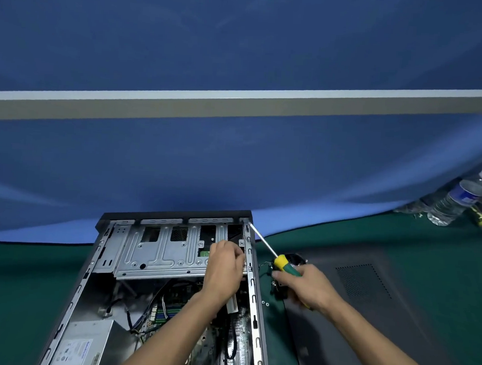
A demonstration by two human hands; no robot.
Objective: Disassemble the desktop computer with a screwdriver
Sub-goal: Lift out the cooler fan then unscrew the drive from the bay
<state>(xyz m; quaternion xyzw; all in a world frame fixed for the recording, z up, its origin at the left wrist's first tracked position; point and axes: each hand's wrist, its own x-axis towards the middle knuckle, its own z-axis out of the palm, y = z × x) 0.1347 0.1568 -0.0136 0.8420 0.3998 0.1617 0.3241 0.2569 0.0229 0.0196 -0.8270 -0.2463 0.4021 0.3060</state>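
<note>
An open desktop computer case (101, 258) lies on the green table, its inside facing up. A silver drive cage (158, 250) fills its far half, and a power supply (83, 344) sits at the near left. My right hand (304, 286) grips a screwdriver (284, 264) with a yellow and green handle. Its shaft slants up to the case's far right corner, where the tip meets the frame. My left hand (224, 268) reaches into the case at the cage's right end, fingers curled against the right rail; what they hold is hidden.
The removed dark side panel (367, 300) lies flat to the right of the case. A small black part (280, 290) and loose screws (265, 303) lie between them. A plastic water bottle (459, 199) stands at the far right. A blue partition (235, 154) rises behind the table.
</note>
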